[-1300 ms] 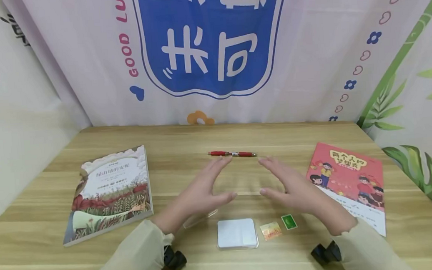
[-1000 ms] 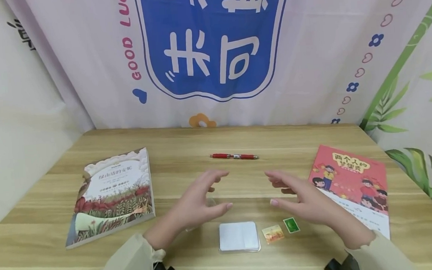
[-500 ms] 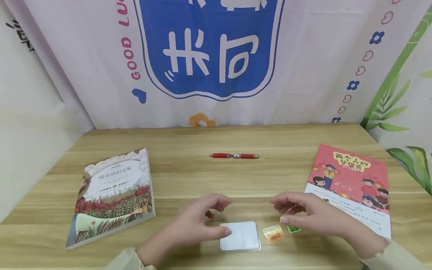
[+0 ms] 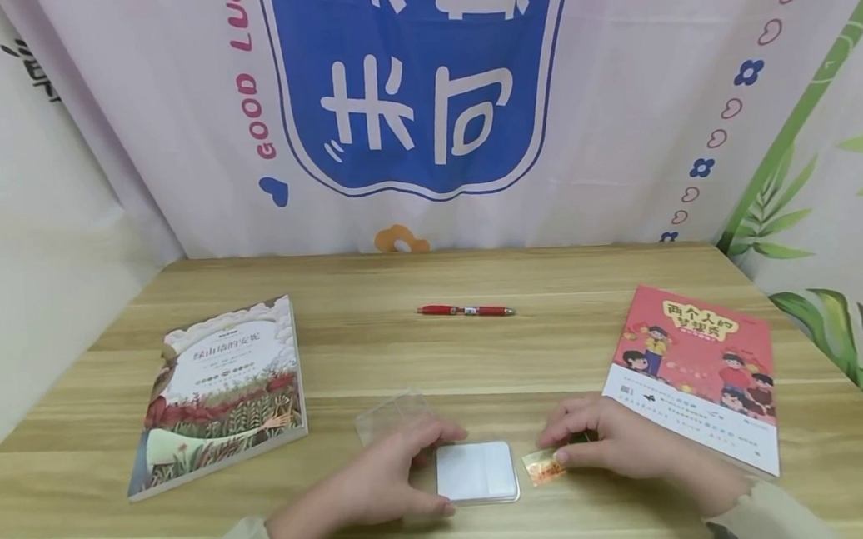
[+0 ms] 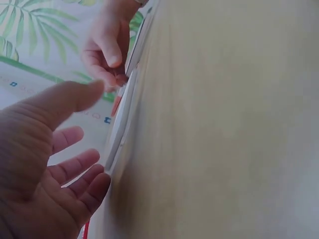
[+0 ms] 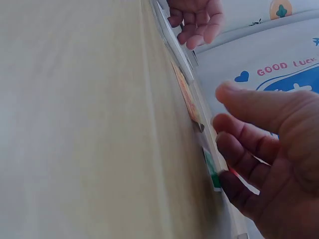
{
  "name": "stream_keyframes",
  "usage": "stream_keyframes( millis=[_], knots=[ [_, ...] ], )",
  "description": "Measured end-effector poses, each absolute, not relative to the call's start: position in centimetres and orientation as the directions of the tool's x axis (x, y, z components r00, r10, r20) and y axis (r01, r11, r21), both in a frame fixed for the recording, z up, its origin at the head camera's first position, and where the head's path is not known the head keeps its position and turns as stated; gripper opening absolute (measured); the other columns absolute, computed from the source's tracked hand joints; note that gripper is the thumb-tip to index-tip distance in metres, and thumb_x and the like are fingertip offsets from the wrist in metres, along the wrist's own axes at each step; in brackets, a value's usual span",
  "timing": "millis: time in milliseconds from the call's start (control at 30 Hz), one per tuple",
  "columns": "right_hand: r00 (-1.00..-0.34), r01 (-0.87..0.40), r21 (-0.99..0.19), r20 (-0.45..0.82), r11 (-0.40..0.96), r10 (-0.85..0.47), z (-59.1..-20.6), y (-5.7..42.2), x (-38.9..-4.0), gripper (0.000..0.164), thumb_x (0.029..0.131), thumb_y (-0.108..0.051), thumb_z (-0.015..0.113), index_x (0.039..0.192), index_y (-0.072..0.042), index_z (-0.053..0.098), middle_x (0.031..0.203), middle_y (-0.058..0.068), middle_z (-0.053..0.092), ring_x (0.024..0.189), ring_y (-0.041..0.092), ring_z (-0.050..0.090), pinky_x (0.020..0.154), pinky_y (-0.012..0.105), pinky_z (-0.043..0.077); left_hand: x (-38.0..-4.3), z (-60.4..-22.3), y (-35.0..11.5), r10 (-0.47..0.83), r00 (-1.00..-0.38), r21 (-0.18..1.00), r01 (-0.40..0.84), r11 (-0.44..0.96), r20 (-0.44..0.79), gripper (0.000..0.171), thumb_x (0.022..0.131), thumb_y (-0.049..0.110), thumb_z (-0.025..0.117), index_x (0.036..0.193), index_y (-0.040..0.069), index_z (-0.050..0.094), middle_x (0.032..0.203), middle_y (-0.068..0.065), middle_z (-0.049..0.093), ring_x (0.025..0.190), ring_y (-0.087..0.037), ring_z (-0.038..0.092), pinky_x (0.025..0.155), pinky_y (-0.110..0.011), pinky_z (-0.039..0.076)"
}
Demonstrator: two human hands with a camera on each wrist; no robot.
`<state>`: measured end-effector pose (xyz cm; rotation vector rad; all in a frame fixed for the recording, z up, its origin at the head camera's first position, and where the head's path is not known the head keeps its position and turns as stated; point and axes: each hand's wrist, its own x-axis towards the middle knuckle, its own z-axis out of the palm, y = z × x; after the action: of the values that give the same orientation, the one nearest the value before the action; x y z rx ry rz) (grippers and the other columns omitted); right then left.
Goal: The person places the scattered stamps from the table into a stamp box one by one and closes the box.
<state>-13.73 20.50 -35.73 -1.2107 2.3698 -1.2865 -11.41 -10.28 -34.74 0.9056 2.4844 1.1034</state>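
Observation:
A flat white rectangular case (image 4: 483, 470) with a clear rim lies at the near middle of the table. My left hand (image 4: 374, 478) is at its left side, fingers loosely bent and thumb near the case's edge. Just right of the case is a small gold-and-orange stamp-like card (image 4: 540, 471). Above it hovers my right hand (image 4: 616, 436), its thumb tip overlapping the card in the head view. A green stamp-like card (image 6: 212, 172) lies beneath the right fingers, mostly hidden from the head camera. Both wrist views show nothing gripped.
A clear plastic lid-like piece (image 4: 385, 415) lies behind the left hand. Farther back is a red pen (image 4: 466, 310). An illustrated book (image 4: 225, 392) lies at the left, and a red-and-white booklet (image 4: 697, 368) at the right. A printed curtain (image 4: 617, 123) hangs behind the table.
Both hands have come down and toward the near side from above the table's middle. The left hand is now beside the white case, and the right covers the green card.

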Motion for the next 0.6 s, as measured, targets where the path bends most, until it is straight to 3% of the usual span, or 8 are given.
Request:
stream_keyframes(
  millis=[267, 600],
  knots=[
    [-0.747, -0.47, -0.748, 0.056, 0.468, -0.662, -35.9, 19.9, -13.4, 0.019, 0.084, -0.035, 0.065, 0.096, -0.023, 0.073, 0.095, -0.012, 0.062, 0.089, 0.004, 0.054, 0.079, 0.022, 0.046, -11.4, -35.4, -10.3, 0.637, -0.77, 0.731, 0.453, 0.511, 0.032, 0.048, 0.069, 0.018, 0.08, 0.112, 0.02, 0.059, 0.117, 0.006, 0.055, 0.102, -0.012, 0.05, 0.087, -0.026, 0.044],
    [-0.78, -0.467, -0.731, 0.075, 0.498, -0.622, -36.7, 19.4, -13.4, 0.006, 0.081, -0.032, 0.069, 0.084, -0.027, 0.069, 0.086, -0.014, 0.059, 0.079, 0.005, 0.052, 0.073, 0.021, 0.044, -11.6, -35.7, -10.3, 0.626, -0.779, 0.721, 0.441, 0.535, 0.012, 0.044, 0.07, 0.017, 0.08, 0.11, 0.02, 0.06, 0.115, 0.006, 0.056, 0.103, -0.01, 0.051, 0.086, -0.026, 0.044]
  ],
)
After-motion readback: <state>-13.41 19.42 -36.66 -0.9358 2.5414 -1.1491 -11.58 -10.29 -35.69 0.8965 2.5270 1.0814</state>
